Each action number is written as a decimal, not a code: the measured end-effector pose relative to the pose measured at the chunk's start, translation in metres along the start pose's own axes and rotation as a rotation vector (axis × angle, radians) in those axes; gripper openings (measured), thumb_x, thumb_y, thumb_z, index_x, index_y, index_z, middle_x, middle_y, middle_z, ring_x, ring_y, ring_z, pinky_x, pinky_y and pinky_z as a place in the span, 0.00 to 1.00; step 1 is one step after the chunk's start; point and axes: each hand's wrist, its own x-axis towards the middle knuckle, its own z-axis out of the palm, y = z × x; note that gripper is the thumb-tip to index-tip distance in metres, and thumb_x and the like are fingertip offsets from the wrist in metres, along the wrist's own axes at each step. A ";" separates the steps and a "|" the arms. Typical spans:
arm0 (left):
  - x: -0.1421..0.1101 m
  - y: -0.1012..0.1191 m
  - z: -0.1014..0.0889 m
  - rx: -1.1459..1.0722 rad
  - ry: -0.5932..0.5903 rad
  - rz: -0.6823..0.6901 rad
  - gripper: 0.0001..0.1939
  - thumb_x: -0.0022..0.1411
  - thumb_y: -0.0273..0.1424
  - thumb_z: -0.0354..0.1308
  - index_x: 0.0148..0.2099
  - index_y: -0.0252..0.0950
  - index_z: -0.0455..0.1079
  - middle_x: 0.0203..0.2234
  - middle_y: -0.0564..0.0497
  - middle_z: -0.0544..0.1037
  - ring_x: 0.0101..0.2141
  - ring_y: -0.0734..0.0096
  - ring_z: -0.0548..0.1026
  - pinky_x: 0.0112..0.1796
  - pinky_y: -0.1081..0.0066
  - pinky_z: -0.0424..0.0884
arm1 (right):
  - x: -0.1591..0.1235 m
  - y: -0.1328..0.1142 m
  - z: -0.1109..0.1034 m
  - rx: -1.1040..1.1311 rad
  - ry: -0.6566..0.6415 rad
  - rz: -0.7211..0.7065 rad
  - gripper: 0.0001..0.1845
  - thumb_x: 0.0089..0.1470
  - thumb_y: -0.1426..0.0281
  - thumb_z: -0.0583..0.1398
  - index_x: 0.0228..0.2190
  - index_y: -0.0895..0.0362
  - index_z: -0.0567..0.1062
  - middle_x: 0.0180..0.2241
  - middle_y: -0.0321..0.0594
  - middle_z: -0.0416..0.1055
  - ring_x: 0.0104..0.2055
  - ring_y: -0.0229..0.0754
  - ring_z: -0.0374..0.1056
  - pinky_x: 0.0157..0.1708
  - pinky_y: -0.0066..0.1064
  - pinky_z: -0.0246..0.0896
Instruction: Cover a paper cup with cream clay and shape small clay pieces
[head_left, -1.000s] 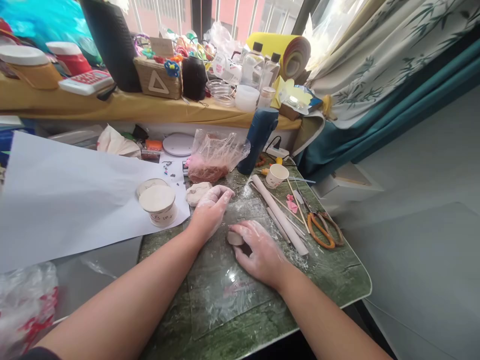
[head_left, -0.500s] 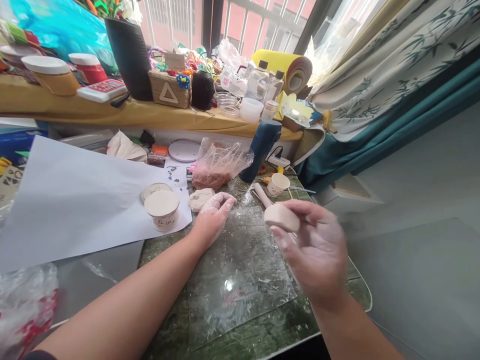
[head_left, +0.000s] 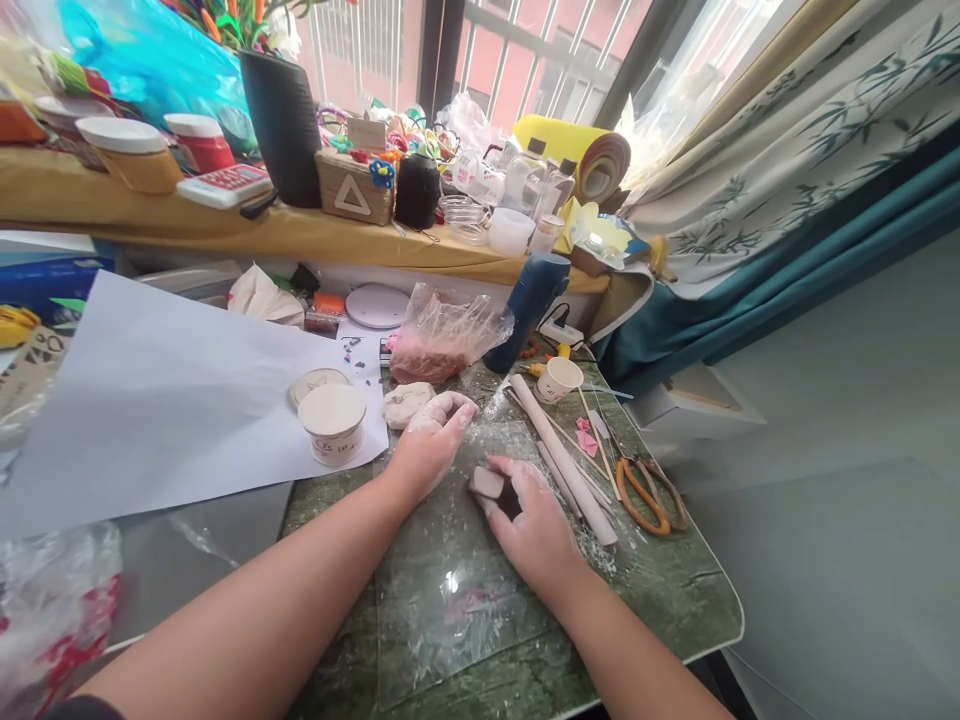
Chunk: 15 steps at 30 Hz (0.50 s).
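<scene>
Low over the clear mat (head_left: 442,600), my right hand (head_left: 536,520) grips a small pale clay block (head_left: 489,483) between thumb and fingers. My left hand (head_left: 435,440) is closed, with fingers curled against the thumb; whatever may be inside is hidden. Just behind it, a lump of whitish clay (head_left: 409,405) rests on the table. White powder coats both hands. To the left, a paper cup (head_left: 332,440) with a pale top stands on a white sheet (head_left: 187,400), beside a round clay-coloured disc (head_left: 315,385).
Right of my right hand lie a rolling pin (head_left: 562,455), thin sticks and orange-handled scissors (head_left: 643,497). Behind them stands another paper cup (head_left: 559,380). A plastic bag of reddish-brown clay (head_left: 427,355) and a dark blue cylinder (head_left: 525,310) stand at the back.
My right hand has come down and left with the clay block, from in front of the rolling pin to the mat. The scissors and sticks now show. My left hand stays closed.
</scene>
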 end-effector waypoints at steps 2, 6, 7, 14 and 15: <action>0.000 0.000 0.000 0.016 -0.004 0.002 0.13 0.69 0.41 0.52 0.41 0.39 0.73 0.37 0.52 0.77 0.41 0.63 0.73 0.47 0.65 0.67 | 0.005 -0.011 -0.009 0.095 0.059 0.060 0.18 0.58 0.67 0.63 0.50 0.52 0.73 0.48 0.45 0.75 0.51 0.52 0.73 0.55 0.52 0.68; -0.001 0.001 0.000 0.035 -0.011 -0.002 0.14 0.69 0.42 0.51 0.41 0.40 0.73 0.36 0.52 0.77 0.40 0.63 0.73 0.46 0.65 0.66 | 0.013 -0.038 -0.036 0.397 0.352 -0.014 0.22 0.58 0.65 0.65 0.53 0.50 0.69 0.48 0.42 0.74 0.49 0.47 0.74 0.52 0.45 0.71; -0.001 0.001 0.000 0.033 -0.009 -0.008 0.14 0.69 0.42 0.51 0.41 0.40 0.73 0.36 0.52 0.76 0.40 0.63 0.73 0.45 0.65 0.66 | 0.013 -0.042 -0.041 0.431 0.431 -0.058 0.23 0.59 0.66 0.64 0.54 0.50 0.68 0.49 0.42 0.73 0.50 0.46 0.73 0.52 0.43 0.71; -0.001 0.000 0.001 -0.023 -0.008 -0.008 0.14 0.69 0.42 0.52 0.41 0.39 0.73 0.37 0.51 0.77 0.40 0.63 0.73 0.46 0.65 0.67 | -0.005 0.001 -0.016 -0.093 0.054 -0.165 0.30 0.57 0.64 0.65 0.59 0.51 0.66 0.54 0.50 0.71 0.57 0.59 0.68 0.58 0.59 0.64; -0.001 0.000 0.002 -0.028 -0.009 -0.006 0.14 0.69 0.42 0.52 0.41 0.39 0.73 0.37 0.51 0.77 0.40 0.63 0.73 0.46 0.66 0.67 | -0.006 0.007 -0.011 -0.136 0.045 -0.156 0.32 0.57 0.64 0.65 0.60 0.52 0.65 0.55 0.51 0.70 0.59 0.60 0.66 0.59 0.60 0.62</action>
